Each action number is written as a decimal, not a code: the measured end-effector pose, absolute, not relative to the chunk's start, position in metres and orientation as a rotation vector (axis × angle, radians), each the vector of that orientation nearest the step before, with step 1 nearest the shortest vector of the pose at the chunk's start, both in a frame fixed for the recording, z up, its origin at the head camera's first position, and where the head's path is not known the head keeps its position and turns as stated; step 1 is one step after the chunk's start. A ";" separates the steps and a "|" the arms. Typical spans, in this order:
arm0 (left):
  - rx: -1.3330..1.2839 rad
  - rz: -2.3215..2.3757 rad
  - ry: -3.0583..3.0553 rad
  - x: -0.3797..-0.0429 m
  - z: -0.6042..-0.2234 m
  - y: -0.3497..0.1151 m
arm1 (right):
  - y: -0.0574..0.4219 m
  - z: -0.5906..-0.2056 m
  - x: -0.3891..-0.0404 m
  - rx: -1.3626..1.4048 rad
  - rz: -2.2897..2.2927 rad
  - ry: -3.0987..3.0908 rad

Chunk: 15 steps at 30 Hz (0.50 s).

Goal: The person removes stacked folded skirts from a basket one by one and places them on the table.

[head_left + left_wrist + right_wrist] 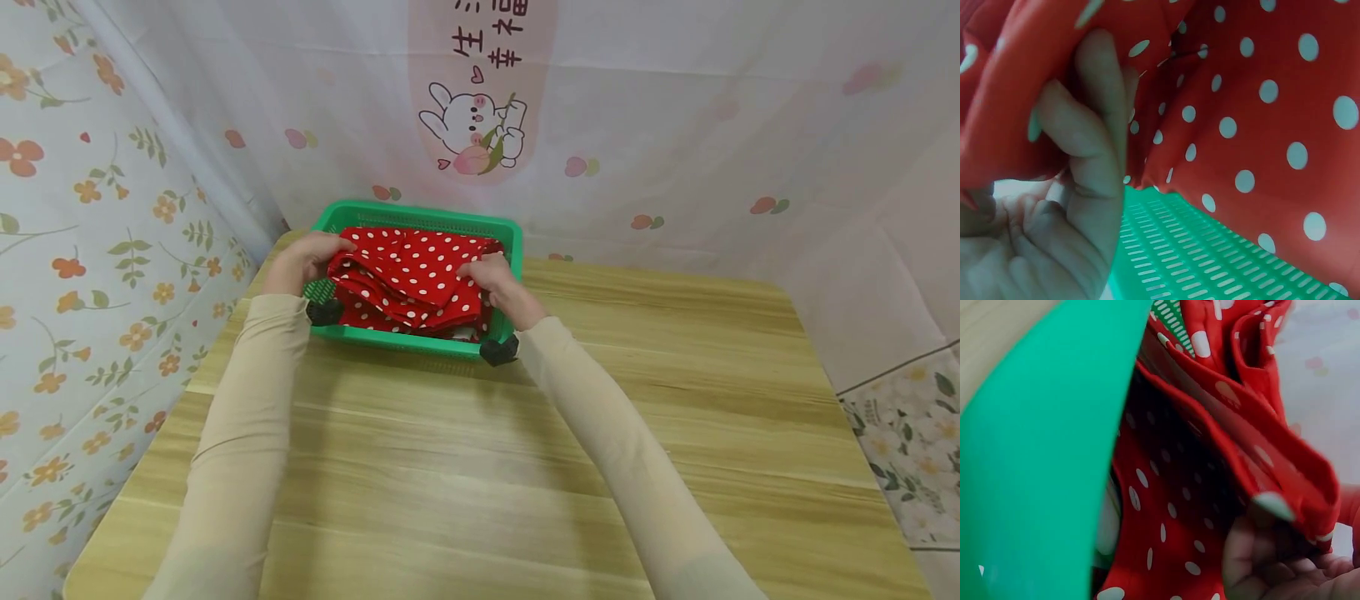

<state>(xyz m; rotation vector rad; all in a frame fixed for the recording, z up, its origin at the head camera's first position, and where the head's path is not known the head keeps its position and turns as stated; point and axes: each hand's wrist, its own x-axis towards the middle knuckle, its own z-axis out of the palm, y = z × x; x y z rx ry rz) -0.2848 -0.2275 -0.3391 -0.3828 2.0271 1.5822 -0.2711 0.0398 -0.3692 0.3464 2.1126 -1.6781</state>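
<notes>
A folded red cloth with white polka dots lies bunched in layers inside a green plastic basket. My left hand grips its left edge, and in the left wrist view the fingers curl around a fold. At the cloth's right side my right hand pinches the layers between thumb and fingers. The right wrist view shows the folded edges parted, with more dotted cloth beneath. A small pale item shows by the basket wall, mostly hidden; its kind is unclear.
The basket stands at the back left of a wooden table, close to a white printed curtain. A flower-patterned curtain hangs along the left side. Slotted basket floor shows under the cloth.
</notes>
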 end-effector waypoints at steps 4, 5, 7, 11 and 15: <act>-0.398 1.475 2.079 -0.285 -0.345 -0.228 | 0.039 -0.369 -0.271 0.361 -1.674 2.079; -0.395 1.443 2.086 -0.285 -0.347 -0.228 | 0.038 -0.369 -0.271 0.365 -1.679 2.067; -0.391 1.381 2.073 -0.286 -0.350 -0.228 | 0.037 -0.370 -0.270 0.371 -1.694 2.045; -0.400 1.282 2.001 -0.286 -0.357 -0.230 | 0.037 -0.373 -0.270 0.361 -1.706 2.038; -0.439 1.247 1.938 -0.286 -0.362 -0.232 | 0.036 -0.374 -0.269 0.356 -1.692 2.051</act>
